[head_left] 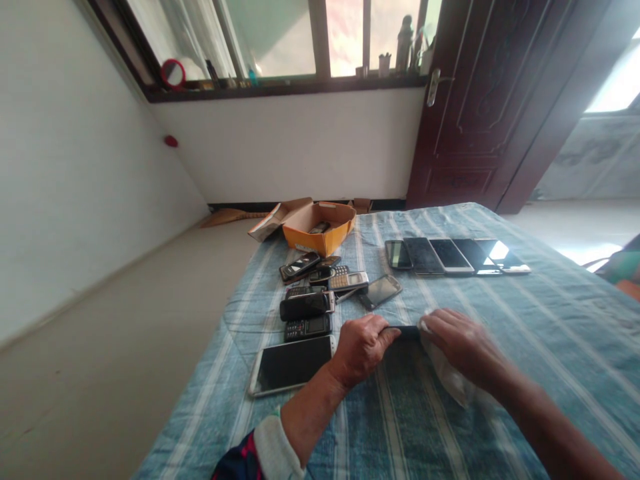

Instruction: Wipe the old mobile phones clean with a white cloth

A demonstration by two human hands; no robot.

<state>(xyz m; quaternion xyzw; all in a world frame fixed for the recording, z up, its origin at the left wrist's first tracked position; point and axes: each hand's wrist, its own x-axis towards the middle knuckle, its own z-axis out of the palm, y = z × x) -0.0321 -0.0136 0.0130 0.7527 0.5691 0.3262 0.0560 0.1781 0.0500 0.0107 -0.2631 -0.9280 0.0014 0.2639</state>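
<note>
The thin dark phone [406,329] is mostly hidden btw the hands; only its top edge shows. Left hand [363,347] is curled round its left end. Right hand [463,347] is blurry, lying on a white wipe cloth [453,383]; can't tell if it grips. All sit on a blue striped tablecloth [500,313], by a white wall [300,147] & dark brown door [480,100]. Behind: small old button phones [310,307], an orange card box [320,230], a row of flat phones [453,255].

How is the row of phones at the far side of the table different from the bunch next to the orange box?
The row of phones lies neatly side by side; the bunch of phones is jumbled at mixed angles. The row is all wide flat screens; the bunch is mostly smaller keypad handsets. Both lie on the striped cloth.
</note>
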